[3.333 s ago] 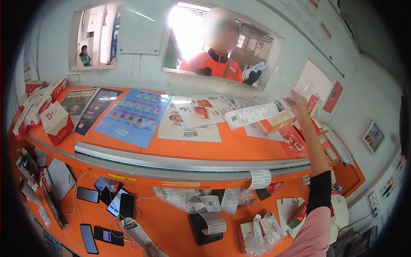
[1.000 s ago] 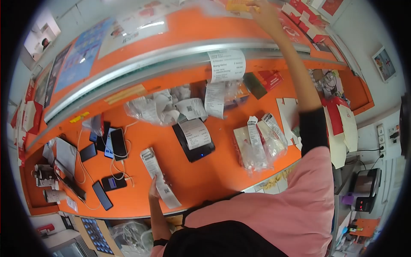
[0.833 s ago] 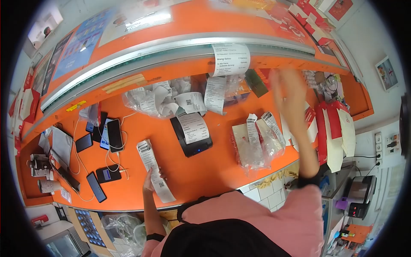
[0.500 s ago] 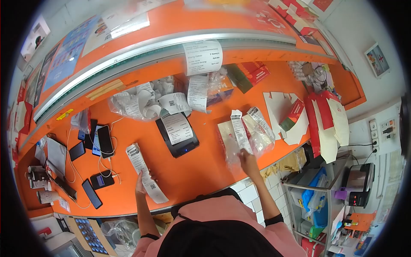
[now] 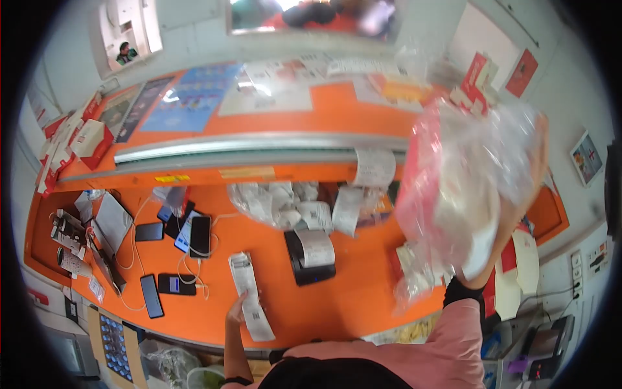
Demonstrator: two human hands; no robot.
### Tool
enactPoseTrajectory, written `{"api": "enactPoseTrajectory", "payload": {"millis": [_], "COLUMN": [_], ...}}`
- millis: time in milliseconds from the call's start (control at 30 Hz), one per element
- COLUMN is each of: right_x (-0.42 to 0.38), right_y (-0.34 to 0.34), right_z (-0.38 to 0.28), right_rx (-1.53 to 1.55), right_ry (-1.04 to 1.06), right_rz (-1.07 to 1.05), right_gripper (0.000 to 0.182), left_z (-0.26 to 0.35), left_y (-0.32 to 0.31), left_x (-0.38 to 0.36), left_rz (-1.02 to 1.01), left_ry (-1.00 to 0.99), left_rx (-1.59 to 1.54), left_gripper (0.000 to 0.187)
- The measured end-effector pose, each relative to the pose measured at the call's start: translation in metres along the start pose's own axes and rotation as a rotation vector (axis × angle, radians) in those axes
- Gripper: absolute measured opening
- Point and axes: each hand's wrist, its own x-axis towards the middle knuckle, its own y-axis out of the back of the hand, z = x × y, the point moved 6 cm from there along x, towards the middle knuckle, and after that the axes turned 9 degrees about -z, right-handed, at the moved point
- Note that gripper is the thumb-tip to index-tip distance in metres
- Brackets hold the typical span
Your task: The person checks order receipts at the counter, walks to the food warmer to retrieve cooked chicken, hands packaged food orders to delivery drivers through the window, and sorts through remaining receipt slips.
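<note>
My left hand [image 5: 236,314] is closed around the edge of a long printed paper receipt [image 5: 245,275], held low over the orange counter [image 5: 350,305]. On the right, my right hand [image 5: 518,207] is raised high and blurred, with a clear plastic bag [image 5: 453,175] in its grasp; its fingers are mostly hidden. Pink and pale shapes show through the bag, and a white paper end [image 5: 479,253] hangs near the wrist. Between my hands stands a black receipt printer [image 5: 299,264] with a printed slip [image 5: 316,248] lying over it.
Several phones and cables, among them a black phone [image 5: 201,236], lie on the left. Crumpled receipts in clear plastic [image 5: 272,204] sit beneath the raised shelf [image 5: 278,155]. Another plastic-wrapped packet [image 5: 414,285] lies at the counter's right, near red-and-white cartons [image 5: 518,266].
My right hand has risen from the counter's right side, lifting a plastic bag. My left hand still holds the receipt. The view has tilted up, showing more wall.
</note>
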Motion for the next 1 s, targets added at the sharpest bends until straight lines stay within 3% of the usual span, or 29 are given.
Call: {"api": "enactPoseTrajectory", "payload": {"millis": [33, 67, 133, 233, 300, 400, 467, 500, 533, 567, 600, 633, 667, 700, 833, 867, 900, 933, 1000], "right_x": [0.022, 0.043, 0.086, 0.118, 0.119, 0.118, 0.094, 0.087, 0.077, 0.059, 0.05, 0.039, 0.038, 0.029, -0.054, -0.09, -0.123, -0.158, -0.235], "right_y": [-0.018, -0.04, -0.082, -0.146, -0.185, -0.234, -0.262, -0.266, -0.281, -0.296, -0.299, -0.291, -0.287, -0.276, -0.216, -0.206, -0.2, -0.195, -0.191], "right_z": [-0.001, 0.01, 0.047, 0.089, 0.125, 0.183, 0.192, 0.195, 0.197, 0.185, 0.178, 0.155, 0.143, 0.117, -0.011, -0.023, -0.035, -0.04, -0.024], "right_rx": [0.086, 0.362, 0.264, 0.393, 0.572, 0.364, 0.286, 0.289, 0.493, 0.708, 0.596, 0.64, 0.266, 0.209, 0.266, 0.304, 0.361, 0.312, 0.224], "right_ry": [0.022, -0.164, -0.065, -0.083, -0.337, -0.348, -0.546, -0.561, -0.585, -0.617, -0.568, -0.471, -0.255, -0.124, 0.117, 0.047, -0.059, -0.064, -0.36], "right_rz": [0.038, 0.07, -0.118, -0.212, -0.207, -0.356, -0.5, -0.508, -0.61, -0.714, -0.815, -0.739, -0.863, -0.74, -0.878, -0.91, -1.151, -1.189, -1.625], "right_gripper": [0.027, 0.026, 0.024, 0.025, 0.026, 0.025, 0.026, 0.026, 0.029, 0.031, 0.04, 0.047, 0.051, 0.05, 0.043, 0.042, 0.038, 0.033, 0.031], "left_z": [0.0, 0.003, -0.005, 0.0, 0.007, 0.005, 0.003, 0.003, 0.001, 0.001, 0.001, 0.0, -0.003, -0.007, -0.007, -0.008, -0.008, -0.012, -0.023], "left_y": [0.004, 0.005, 0.0, -0.003, -0.024, -0.012, -0.007, -0.008, -0.015, -0.019, -0.019, -0.021, -0.022, -0.019, -0.058, -0.07, -0.072, -0.071, -0.045], "left_x": [0.001, 0.0, 0.0, -0.002, -0.007, -0.003, -0.005, -0.004, -0.005, -0.004, -0.003, -0.004, -0.004, -0.002, 0.004, 0.005, 0.013, 0.022, 0.03], "left_rz": [0.01, -0.015, -0.085, -0.071, -0.076, -0.026, 0.033, -0.009, -0.044, -0.074, -0.093, -0.055, -0.017, 0.001, 0.121, 0.157, 0.149, 0.158, 0.507], "left_ry": [-0.01, -0.04, 0.053, 0.035, -0.003, -0.019, -0.019, -0.033, -0.046, -0.07, -0.091, -0.099, -0.102, -0.097, -0.142, -0.171, -0.275, -0.388, -0.579], "left_rx": [0.007, 0.011, -0.117, -0.041, -0.025, 0.025, 0.052, 0.022, -0.015, -0.012, -0.015, -0.039, -0.064, -0.052, 0.095, 0.135, 0.183, 0.137, 0.223], "left_gripper": [0.044, 0.044, 0.044, 0.045, 0.041, 0.043, 0.048, 0.048, 0.048, 0.048, 0.048, 0.048, 0.048, 0.048, 0.053, 0.054, 0.054, 0.051, 0.047]}}
